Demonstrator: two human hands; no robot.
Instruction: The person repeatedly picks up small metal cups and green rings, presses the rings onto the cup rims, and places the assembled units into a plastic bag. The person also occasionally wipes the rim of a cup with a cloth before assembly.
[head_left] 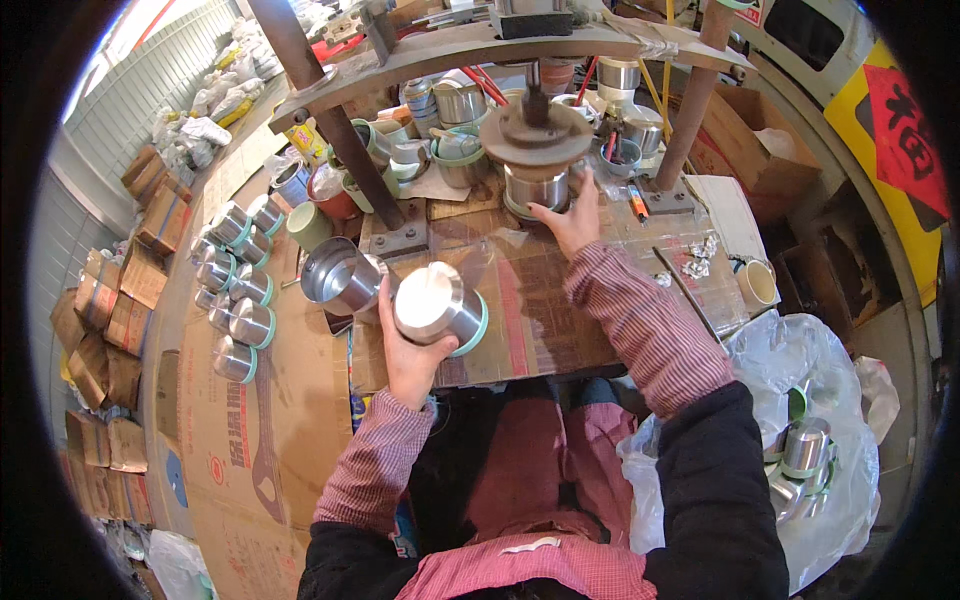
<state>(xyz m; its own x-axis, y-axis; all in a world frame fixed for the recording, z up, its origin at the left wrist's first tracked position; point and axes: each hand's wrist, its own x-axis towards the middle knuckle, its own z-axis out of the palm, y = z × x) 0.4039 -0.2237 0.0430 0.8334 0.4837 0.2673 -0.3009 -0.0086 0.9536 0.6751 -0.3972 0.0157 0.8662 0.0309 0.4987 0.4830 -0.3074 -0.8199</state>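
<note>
My left hand [408, 362] is wrapped around a shiny steel cup [432, 300] with a mint-green rim, held tilted near the front of the bench. Just beyond that hand is an open steel container [338, 278]; whether my fingertips touch it I cannot tell. My right hand [574, 222] reaches to the press, its thumb and fingers around the side of another steel cup [536, 190]. This cup stands upright beneath the round, rusty press plate [536, 132]. The plate hides its top.
Steel cups with green rims [240, 270] stand grouped at the left on cardboard. Two press posts [365, 170] rise from the bench. Containers and tools crowd behind. A thin rod [685, 290] lies at the right, above a plastic bag [800, 370] holding more cups.
</note>
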